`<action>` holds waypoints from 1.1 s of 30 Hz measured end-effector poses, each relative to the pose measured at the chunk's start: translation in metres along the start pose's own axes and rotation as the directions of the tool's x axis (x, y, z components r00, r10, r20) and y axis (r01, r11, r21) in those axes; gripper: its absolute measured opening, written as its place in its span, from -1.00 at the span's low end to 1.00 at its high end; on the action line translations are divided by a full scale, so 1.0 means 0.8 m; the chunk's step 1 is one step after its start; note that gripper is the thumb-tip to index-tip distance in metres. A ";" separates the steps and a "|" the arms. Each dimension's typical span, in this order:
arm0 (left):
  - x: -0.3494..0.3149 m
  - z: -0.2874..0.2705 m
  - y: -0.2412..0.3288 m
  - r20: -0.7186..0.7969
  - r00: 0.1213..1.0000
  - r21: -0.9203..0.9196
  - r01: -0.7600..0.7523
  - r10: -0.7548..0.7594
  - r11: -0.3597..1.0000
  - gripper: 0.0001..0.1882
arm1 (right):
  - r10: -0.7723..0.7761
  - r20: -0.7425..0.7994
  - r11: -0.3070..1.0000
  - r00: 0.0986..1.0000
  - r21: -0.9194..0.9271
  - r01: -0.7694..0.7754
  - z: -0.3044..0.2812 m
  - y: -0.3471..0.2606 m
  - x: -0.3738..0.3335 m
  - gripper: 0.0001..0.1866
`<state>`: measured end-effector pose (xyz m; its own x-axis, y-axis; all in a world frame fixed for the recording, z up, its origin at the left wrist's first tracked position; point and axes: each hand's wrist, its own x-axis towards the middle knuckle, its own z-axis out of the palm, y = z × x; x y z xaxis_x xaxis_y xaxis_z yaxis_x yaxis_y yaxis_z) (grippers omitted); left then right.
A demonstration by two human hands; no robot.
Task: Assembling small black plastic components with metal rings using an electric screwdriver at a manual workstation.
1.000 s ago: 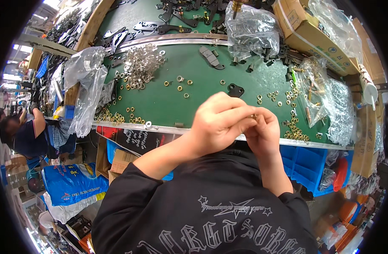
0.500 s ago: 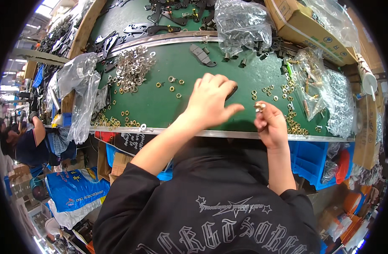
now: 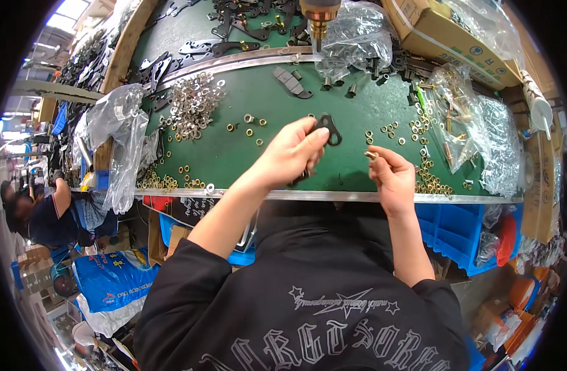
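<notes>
My left hand (image 3: 289, 151) is closed around a flat black metal bracket (image 3: 331, 131), its holed end sticking out past the thumb. To its right, my right hand (image 3: 394, 179) pinches a small shiny brass-coloured fitting (image 3: 371, 154) between thumb and fingertips; its exact kind is too small to tell. The two hands are apart, above the near part of the green table (image 3: 252, 167). Several loose brass rings (image 3: 249, 132) lie left of my left hand. More brass rings (image 3: 428, 184) are heaped to the right of my right hand.
A brake pad (image 3: 292, 82) lies farther back. Silver washers (image 3: 194, 108) are piled at the left. A driver tool's tip (image 3: 320, 28) hangs at the top. Plastic bags (image 3: 498, 148) and a cardboard box (image 3: 456, 46) stand right. Another person (image 3: 45, 210) works at the far left.
My left hand has lifted the black bracket off the table and turned, bringing it nearer. My right hand has shifted slightly left with the fitting. The driver tool has come into view at the top.
</notes>
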<state>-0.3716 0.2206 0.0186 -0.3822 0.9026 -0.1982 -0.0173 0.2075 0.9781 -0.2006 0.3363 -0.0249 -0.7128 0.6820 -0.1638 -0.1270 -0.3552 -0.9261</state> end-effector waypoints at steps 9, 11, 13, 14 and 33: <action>-0.025 0.037 0.001 0.135 0.990 -0.596 0.114 -0.041 0.795 -0.75 | -0.090 0.337 0.996 0.937 0.043 0.080 0.038 -0.024 -0.003 -0.64; -0.026 0.041 0.000 0.158 0.987 -0.592 0.107 -0.014 0.799 -0.76 | 0.064 0.447 0.992 0.892 0.072 -0.107 0.030 -0.029 -0.004 -0.61; -0.027 0.044 -0.001 0.202 0.978 -0.580 0.085 0.042 0.811 -0.77 | 0.100 0.439 0.992 0.893 0.024 -0.123 0.029 -0.039 -0.005 -0.62; -0.027 0.046 -0.002 0.199 0.979 -0.580 0.084 0.040 0.811 -0.77 | 0.134 0.432 0.990 0.892 -0.024 -0.137 0.030 -0.044 -0.006 -0.63; -0.045 0.051 -0.016 0.185 0.982 -0.867 0.150 0.027 0.475 -0.71 | -0.317 0.187 0.867 0.930 -0.340 0.364 0.060 -0.029 -0.029 -0.88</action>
<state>-0.3198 0.2008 0.0104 -0.2054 0.9620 -0.1801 -0.8666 -0.0933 0.4903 -0.2142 0.2980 0.0170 -0.7514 0.6272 0.2047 -0.1350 0.1576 -0.9782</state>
